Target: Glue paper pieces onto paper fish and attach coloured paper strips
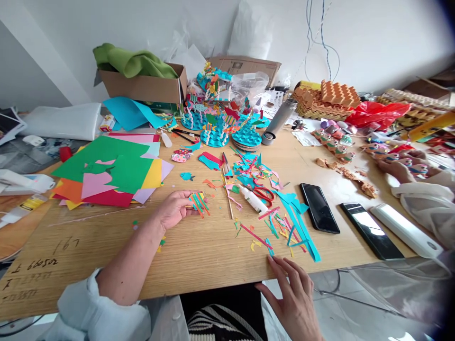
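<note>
My left hand point(177, 208) holds a small paper piece with orange, green and yellow stripes point(199, 203) just above the table, pinched between thumb and fingers. My right hand point(289, 289) is at the table's front edge, fingers apart, its index fingertip by a short blue paper strip point(269, 246). Between and beyond the hands lie thin coloured strips point(254, 235), a white glue bottle point(253, 199), red scissors point(265, 194) and a thin wooden stick point(228, 196). A small blue paper fish point(186, 176) lies beyond my left hand.
Coloured paper sheets point(103, 166) are stacked at the left. Blue bases with paper fish point(215, 135) stand at the back beside a metal bottle point(280, 121). Two phones point(320, 208) and a white device point(407, 229) lie right. Another person's hand point(398, 168) is at the far right.
</note>
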The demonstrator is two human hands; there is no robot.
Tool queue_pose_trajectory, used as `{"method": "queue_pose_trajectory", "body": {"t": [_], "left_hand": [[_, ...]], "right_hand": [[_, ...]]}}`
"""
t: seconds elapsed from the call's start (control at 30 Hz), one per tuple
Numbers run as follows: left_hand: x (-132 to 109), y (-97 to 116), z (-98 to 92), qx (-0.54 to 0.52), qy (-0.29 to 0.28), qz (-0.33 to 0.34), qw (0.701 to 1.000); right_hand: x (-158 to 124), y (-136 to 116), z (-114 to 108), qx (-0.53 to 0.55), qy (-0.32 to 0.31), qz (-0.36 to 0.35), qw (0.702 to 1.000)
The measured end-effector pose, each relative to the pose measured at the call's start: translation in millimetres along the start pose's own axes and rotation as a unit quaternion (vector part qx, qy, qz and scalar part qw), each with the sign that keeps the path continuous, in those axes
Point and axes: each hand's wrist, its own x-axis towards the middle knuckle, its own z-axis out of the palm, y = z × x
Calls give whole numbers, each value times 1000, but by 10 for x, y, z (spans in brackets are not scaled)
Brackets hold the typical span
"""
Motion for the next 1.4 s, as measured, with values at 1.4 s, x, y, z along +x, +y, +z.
{"method": "queue_pose_trajectory", "body": {"t": [1.4], "left_hand": [[-17,89,97,34,124,38,991]], "right_hand": [[2,-87,-127,13,-10,51,999]]}}
